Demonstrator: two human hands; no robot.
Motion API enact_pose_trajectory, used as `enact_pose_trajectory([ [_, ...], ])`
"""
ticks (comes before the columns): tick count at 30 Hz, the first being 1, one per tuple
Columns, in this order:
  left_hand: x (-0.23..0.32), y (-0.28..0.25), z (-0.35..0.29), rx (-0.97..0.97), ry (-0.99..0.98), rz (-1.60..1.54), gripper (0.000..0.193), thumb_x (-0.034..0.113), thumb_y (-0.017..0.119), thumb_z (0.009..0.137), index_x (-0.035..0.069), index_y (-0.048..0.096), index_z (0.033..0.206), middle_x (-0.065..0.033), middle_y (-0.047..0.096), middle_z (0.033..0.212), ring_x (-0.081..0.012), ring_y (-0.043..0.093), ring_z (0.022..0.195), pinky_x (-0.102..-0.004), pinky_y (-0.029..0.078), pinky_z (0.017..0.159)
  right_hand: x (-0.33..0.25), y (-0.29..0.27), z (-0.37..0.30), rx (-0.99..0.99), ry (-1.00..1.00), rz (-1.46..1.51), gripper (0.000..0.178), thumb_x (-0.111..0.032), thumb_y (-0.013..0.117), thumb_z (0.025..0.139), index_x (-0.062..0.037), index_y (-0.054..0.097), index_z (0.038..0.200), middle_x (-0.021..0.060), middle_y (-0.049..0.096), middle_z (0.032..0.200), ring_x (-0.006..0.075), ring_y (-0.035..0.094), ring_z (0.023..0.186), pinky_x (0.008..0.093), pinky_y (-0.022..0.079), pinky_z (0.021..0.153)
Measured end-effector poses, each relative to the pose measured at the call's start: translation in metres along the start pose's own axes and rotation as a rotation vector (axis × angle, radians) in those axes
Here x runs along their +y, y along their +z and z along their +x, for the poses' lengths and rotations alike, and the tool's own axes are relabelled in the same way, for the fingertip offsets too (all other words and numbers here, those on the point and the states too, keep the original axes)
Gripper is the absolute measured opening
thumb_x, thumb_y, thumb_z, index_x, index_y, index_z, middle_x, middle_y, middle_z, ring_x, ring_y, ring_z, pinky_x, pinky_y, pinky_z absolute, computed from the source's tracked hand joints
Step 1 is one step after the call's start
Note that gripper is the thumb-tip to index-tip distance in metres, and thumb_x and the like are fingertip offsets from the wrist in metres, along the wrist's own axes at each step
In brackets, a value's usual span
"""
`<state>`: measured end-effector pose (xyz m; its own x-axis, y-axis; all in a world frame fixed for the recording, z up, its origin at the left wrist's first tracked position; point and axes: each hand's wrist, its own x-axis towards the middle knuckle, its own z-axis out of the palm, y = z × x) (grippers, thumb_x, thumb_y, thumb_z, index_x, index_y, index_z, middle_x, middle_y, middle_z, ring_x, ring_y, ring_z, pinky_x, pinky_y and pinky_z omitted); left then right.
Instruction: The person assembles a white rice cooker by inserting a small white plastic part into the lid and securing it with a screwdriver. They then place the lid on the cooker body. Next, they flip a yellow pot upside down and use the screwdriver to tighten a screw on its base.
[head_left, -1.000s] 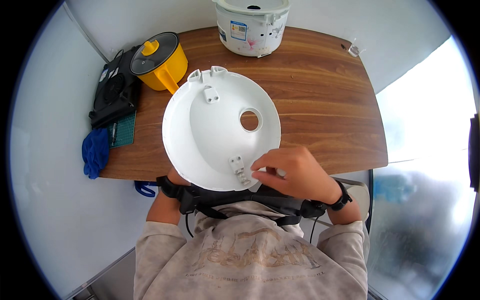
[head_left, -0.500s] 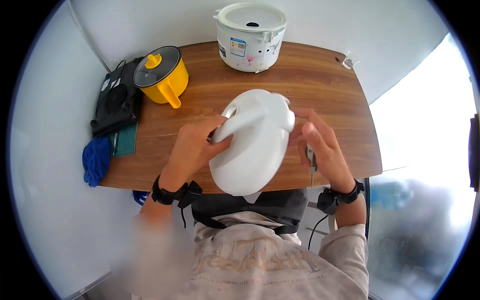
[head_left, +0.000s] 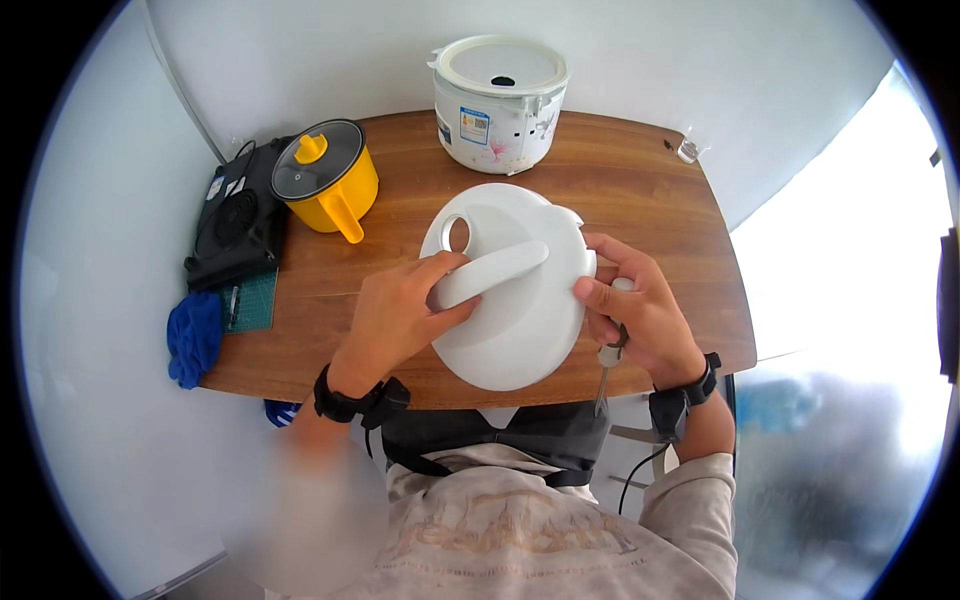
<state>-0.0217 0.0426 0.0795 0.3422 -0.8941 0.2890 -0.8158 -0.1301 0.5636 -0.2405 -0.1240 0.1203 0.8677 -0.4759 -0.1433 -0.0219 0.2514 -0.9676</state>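
A round white rice cooker lid cover with a raised handle bar and a round hole is held up over the table's near edge, its outer face toward me. My left hand is closed around the handle bar. At the cover's right edge, the thumb and fingers of my right hand pinch the rim. That same hand also keeps a screwdriver with a grey and white handle in its grasp, the shaft pointing down toward my lap. The rice cooker body, white with a flower print, stands at the table's back.
At the back left of the wooden table stands a yellow pot with a dark lid. Beside it lie a black appliance base, a green cutting mat with a pen, and a blue cloth. A small clear container sits back right.
The cover has been turned so its outer face shows rounder and flatter to me. My right hand has closed onto its right rim, and the screwdriver shows more fully.
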Motion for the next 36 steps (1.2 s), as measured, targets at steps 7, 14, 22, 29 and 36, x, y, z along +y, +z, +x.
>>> enact_pose_trajectory([
  [7,-0.019,-0.030,-0.002,0.273,0.171,-0.124,0.046,0.029,0.074,0.091,0.006,0.057,0.127,-0.0083,0.063,0.116,-0.0181,0.062,0.106,-0.0339,0.055,0.078,-0.030,-0.005,-0.003,0.017,-0.200,0.115,0.049,-0.017,0.070,0.097,0.0037,0.054,0.138,-0.0016,0.060,0.074,0.0028,0.042,0.051,0.0201,0.033,0.047],
  [14,-0.025,-0.020,0.012,-0.016,-0.312,-1.158,0.057,0.027,0.064,0.101,0.002,0.041,0.147,-0.0117,0.059,0.133,-0.0195,0.059,0.123,-0.0354,0.057,0.094,-0.031,-0.028,0.022,0.060,-0.351,0.203,0.048,-0.024,0.064,0.101,0.0027,0.054,0.140,-0.0043,0.056,0.073,0.0020,0.041,0.050,0.0204,0.035,0.048],
  [22,-0.019,-0.043,0.062,0.164,-0.165,-1.064,0.066,0.020,0.070,0.097,-0.004,0.038,0.149,-0.0153,0.058,0.138,-0.0209,0.059,0.124,-0.0355,0.055,0.098,-0.055,-0.055,0.064,0.193,-0.328,-0.105,0.049,-0.028,0.063,0.102,0.0019,0.054,0.140,-0.0005,0.061,0.081,0.0044,0.048,0.056,0.0212,0.039,0.049],
  [29,-0.043,-0.068,0.166,0.326,-0.080,-1.018,0.060,0.026,0.068,0.100,-0.009,0.043,0.143,-0.0152,0.061,0.134,-0.0192,0.060,0.120,-0.0337,0.052,0.102,-0.091,-0.074,0.134,0.280,-0.341,-0.351,0.048,-0.033,0.067,0.100,0.0030,0.063,0.131,0.0073,0.068,0.096,0.0059,0.048,0.055,0.0215,0.043,0.050],
  [36,-0.072,-0.070,0.258,0.389,-0.124,-0.673,0.052,0.035,0.058,0.105,-0.002,0.055,0.142,-0.0137,0.065,0.132,-0.0219,0.060,0.122,-0.0355,0.048,0.103,-0.109,-0.093,0.205,0.317,-0.308,-0.421,0.047,-0.036,0.066,0.100,0.0032,0.067,0.126,0.0077,0.065,0.095,0.0076,0.048,0.056,0.0234,0.042,0.051],
])
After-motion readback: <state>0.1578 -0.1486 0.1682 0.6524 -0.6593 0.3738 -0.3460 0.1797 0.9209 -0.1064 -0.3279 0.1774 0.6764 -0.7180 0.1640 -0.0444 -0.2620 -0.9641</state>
